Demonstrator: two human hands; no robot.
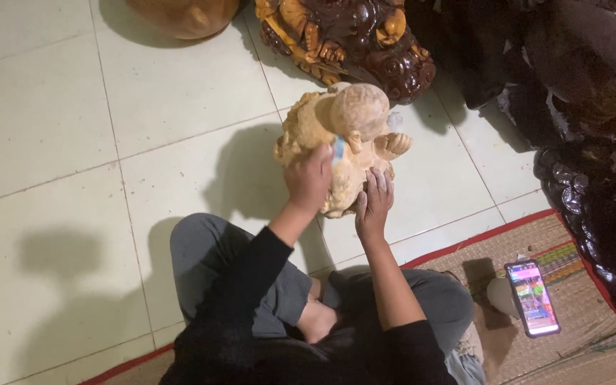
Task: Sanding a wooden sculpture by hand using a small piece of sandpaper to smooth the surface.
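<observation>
So the left hand [309, 180] is closed around a small blue-and-white bit, probably a scrap of sandpaper or a cloth [337, 149], hard to tell which, and it's pressed against the upper front of the pale wooden carving [322, 128]. The right hand [374, 203] is open, fingers spread flat on the lower right side of the piece, looks like it's just steadying it. The carving stands upright on the tiled floor [51, 142], right in front of the person's crossed legs, a bit right of centre. As far as I can judge, the work is somewhere in the middle: the whole figure is still raw, matte, light tan wood with no shine anywhere, while the dark carving [351, 36] just behind it on the far side is glossy and deep brown, so finishing is clearly left to do. How much of the surface has been rubbed already I can't say. Shape-wise it's lumpy and rounded, a big smooth ball-like head on top and a ribbed, shell-like bit sticking out on the right. Near right, a phone [532, 298] with its screen lit lies on a woven mat [593, 321], and more dark carvings [593, 178] are stacked on the far right.
</observation>
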